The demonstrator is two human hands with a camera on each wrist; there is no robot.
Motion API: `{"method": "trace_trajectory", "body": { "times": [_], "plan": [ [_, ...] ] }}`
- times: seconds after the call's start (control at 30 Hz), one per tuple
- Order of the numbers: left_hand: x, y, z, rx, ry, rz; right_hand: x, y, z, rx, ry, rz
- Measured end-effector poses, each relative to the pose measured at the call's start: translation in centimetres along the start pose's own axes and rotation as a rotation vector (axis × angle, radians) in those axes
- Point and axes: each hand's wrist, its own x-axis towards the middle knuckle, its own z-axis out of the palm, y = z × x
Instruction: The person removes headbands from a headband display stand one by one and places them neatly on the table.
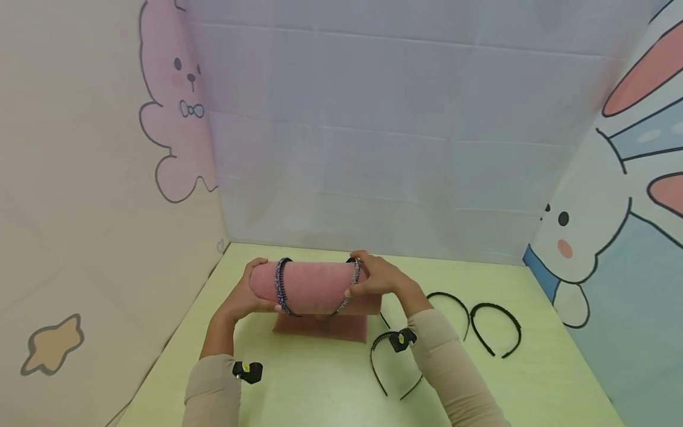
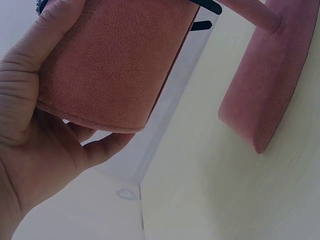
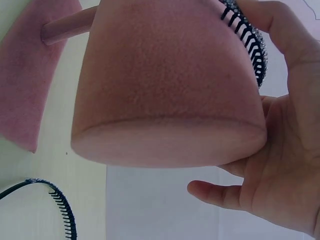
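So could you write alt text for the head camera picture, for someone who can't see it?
Two hands hold the ends of a pink velvet roll carrying two beaded headbands. Three black headbands lie on the pale green table to the right.

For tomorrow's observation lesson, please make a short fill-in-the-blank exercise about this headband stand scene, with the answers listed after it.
1. The pink roll already carries ____ headbands.
2. The left hand grips the roll's ____ end.
3. The right hand holds the sparkly headband at the roll's ____ end.
4. ____ black headbands lie on the green table.

Missing words: two; left; right; Three
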Motion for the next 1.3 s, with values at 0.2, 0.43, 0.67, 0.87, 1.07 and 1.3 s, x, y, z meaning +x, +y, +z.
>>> {"method": "trace_trajectory", "body": {
  "times": [0.2, 0.43, 0.67, 0.87, 1.07, 1.3],
  "plan": [
    [0.0, 0.0, 0.0, 0.010, 0.006, -0.008, -0.3, 0.9, 0.1, 0.049, 0.018, -0.055],
    [0.1, -0.3, 0.0, -0.005, -0.001, -0.004, -0.7, 2.1, 0.3, 0.117, 0.032, -0.052],
    [0.1, -0.3, 0.0, 0.000, 0.005, -0.003, -1.6, 3.3, 0.3, 0.249, 0.018, -0.025],
    [0.0, -0.3, 0.0, 0.007, 0.017, -0.012, -2.0, 3.8, 0.7, 0.288, 0.035, -0.010],
    [-0.2, -0.1, 0.0, 0.004, 0.018, -0.013, -1.9, 4.2, 1.4, 0.330, 0.040, -0.027],
    [-0.2, 0.0, 0.1, -0.006, 0.017, -0.006, -2.1, 4.6, 1.6, 0.339, 0.064, -0.059]
  ]
}}
